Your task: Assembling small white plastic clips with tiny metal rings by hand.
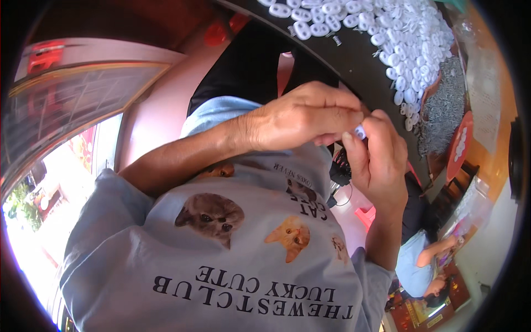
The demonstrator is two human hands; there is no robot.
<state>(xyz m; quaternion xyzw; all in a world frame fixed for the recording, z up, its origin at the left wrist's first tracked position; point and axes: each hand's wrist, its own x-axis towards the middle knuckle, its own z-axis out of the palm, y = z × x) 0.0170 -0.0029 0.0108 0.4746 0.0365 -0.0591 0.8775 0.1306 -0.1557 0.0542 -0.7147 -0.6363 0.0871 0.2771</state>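
Between the thumb and index finger of my right hand [381, 157] is a small white oval plastic piece [360, 131], mostly covered by the fingers. My left hand [310, 116] is closed in a pinch right beside it, its fingertips almost touching the piece. Whatever the left fingers hold, if anything, is hidden. Both hands are raised in front of my shirt, just short of the table edge. Past them, a heap of similar white oval pieces with two holes [409, 52] spreads over the dark table [343, 61].
Beside the white heap lies a mound of small grey metal screws [445, 105]. A few loose screws [337, 40] lie near the table's edge. Farther right is a red round stool [460, 145] with white pieces on it. Another person in a blue shirt [415, 265] sits at the lower right.
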